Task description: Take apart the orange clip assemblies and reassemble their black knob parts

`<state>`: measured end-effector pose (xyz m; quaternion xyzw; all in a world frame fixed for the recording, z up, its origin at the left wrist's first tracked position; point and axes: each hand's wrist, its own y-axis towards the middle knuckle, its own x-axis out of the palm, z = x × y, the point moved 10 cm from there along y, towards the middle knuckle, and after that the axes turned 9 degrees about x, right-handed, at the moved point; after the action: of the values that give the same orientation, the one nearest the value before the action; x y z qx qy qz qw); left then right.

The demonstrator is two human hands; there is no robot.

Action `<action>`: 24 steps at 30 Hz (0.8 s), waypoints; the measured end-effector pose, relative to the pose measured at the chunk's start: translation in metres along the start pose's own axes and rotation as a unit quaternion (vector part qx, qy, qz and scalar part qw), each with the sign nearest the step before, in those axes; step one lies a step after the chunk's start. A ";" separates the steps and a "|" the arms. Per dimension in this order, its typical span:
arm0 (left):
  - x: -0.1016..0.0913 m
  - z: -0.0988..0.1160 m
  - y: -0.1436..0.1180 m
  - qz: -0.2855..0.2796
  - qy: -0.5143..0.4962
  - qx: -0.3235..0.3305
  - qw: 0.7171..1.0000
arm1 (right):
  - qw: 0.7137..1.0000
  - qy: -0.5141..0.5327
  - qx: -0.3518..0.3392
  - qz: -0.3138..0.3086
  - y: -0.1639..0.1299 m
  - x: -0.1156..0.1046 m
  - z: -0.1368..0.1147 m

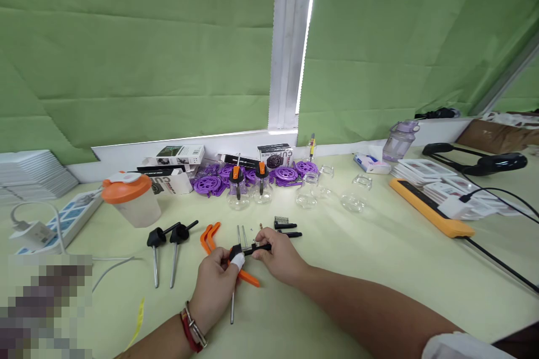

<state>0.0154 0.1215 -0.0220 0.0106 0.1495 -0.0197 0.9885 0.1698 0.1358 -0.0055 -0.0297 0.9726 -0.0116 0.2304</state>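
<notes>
Both my hands meet at the table's near middle. My left hand (215, 281), with a white bandage on the thumb and bracelets at the wrist, grips a black pump head (236, 251) with an orange lever (248, 278) and a metal tube (232, 309) hanging down. My right hand (281, 258) pinches a black spout piece (261, 247) against that pump head. Two loose orange levers (209, 235) lie just left of my hands. Small black parts and a spring (284, 224) lie just behind.
Two finished black pumps with metal tubes (165, 247) lie to the left. An orange-lidded container (131, 197), glass bottles (309, 190), purple discs (208, 184) and boxes line the back. Power strips sit at left (69, 216) and right (429, 210).
</notes>
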 end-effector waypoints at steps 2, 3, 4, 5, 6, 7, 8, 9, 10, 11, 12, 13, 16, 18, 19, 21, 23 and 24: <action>0.000 0.002 -0.001 -0.003 -0.012 -0.006 1.000 | 1.000 0.015 -0.004 -0.001 -0.001 -0.002 -0.001; 0.000 0.004 -0.001 -0.005 -0.021 -0.003 1.000 | 1.000 0.020 -0.004 0.001 -0.002 -0.003 0.000; 0.000 0.007 -0.001 -0.005 -0.030 0.004 1.000 | 1.000 0.022 -0.003 0.003 -0.003 -0.005 0.000; -0.001 0.011 0.000 -0.004 -0.034 0.017 0.999 | 1.000 0.024 -0.003 0.006 -0.005 -0.008 0.001; -0.002 0.015 0.000 -0.004 -0.031 0.032 0.999 | 1.000 0.024 -0.003 0.009 -0.006 -0.010 0.002; -0.003 0.018 0.001 -0.005 -0.021 0.047 0.999 | 1.000 0.022 -0.003 0.009 -0.008 -0.012 0.003; -0.003 0.021 0.002 -0.010 -0.005 0.061 0.998 | 1.000 0.018 -0.002 0.009 -0.010 -0.014 0.004; -0.003 0.024 0.002 -0.021 0.014 0.071 0.997 | 1.000 0.013 0.000 0.009 -0.011 -0.017 0.005; -0.002 0.025 0.003 -0.034 0.033 0.076 0.996 | 1.000 0.005 0.003 0.012 -0.013 -0.020 0.007; -0.001 0.026 0.004 -0.048 0.052 0.076 0.995 | 1.000 -0.006 0.008 0.017 -0.014 -0.023 0.010; 0.001 0.026 0.004 -0.062 0.069 0.073 0.993 | 0.999 -0.018 0.013 0.024 -0.015 -0.027 0.013; 0.001 0.026 0.005 -0.071 0.085 0.071 0.991 | 0.999 -0.031 0.018 0.032 -0.016 -0.031 0.016; 0.002 0.029 0.005 -0.091 0.124 0.074 0.985 | 0.995 -0.076 0.017 0.058 -0.019 -0.044 0.023; 0.004 0.032 0.005 -0.102 0.138 0.084 0.982 | 0.992 -0.101 -0.009 0.068 -0.022 -0.049 0.021; 0.005 0.033 0.004 -0.106 0.144 0.088 0.980 | 0.992 -0.108 -0.024 0.067 -0.023 -0.051 0.019; 0.006 0.034 0.003 -0.114 0.156 0.093 0.977 | 0.992 -0.108 -0.041 0.058 -0.025 -0.053 0.016; 0.008 0.035 0.002 -0.121 0.168 0.097 0.973 | 0.993 -0.102 -0.041 0.050 -0.025 -0.055 0.015; 0.009 0.036 0.001 -0.126 0.174 0.100 0.972 | 0.993 -0.101 -0.040 0.050 -0.025 -0.057 0.014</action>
<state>0.0342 0.1215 0.0094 0.0940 0.3165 -0.1570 0.9308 0.2279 0.1142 0.0085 0.0089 0.9442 0.0419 0.3266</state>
